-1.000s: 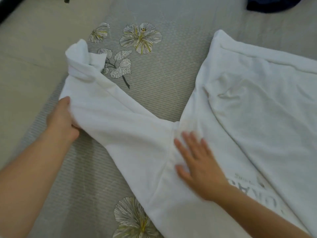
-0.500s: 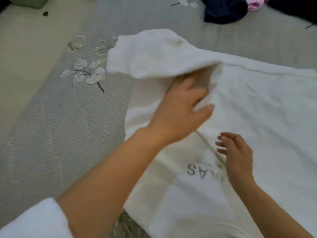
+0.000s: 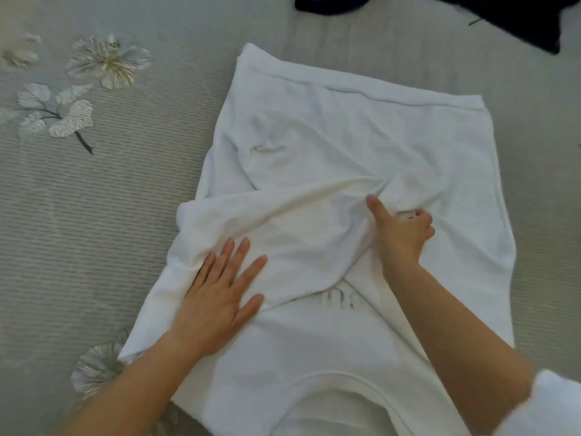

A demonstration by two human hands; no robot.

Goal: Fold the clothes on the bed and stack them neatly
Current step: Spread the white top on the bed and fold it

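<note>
A white sweatshirt (image 3: 361,136) lies flat on the bed, its neckline nearest me and its hem at the far end. Its left sleeve (image 3: 283,215) is folded across the chest, partly covering grey lettering. My left hand (image 3: 223,294) lies flat with spread fingers on the sleeve near the shoulder fold. My right hand (image 3: 401,231) grips the bunched end of the sleeve in the middle of the body, thumb sticking up.
The bed cover (image 3: 110,231) is grey and ribbed with embroidered flowers at the left. Dark navy clothing (image 3: 330,4) lies at the far edge, and a black garment (image 3: 518,20) at the far right.
My left hand carried the sleeve from the left side across the sweatshirt's body and now presses it flat. My right hand moved up and took hold of the sleeve's end.
</note>
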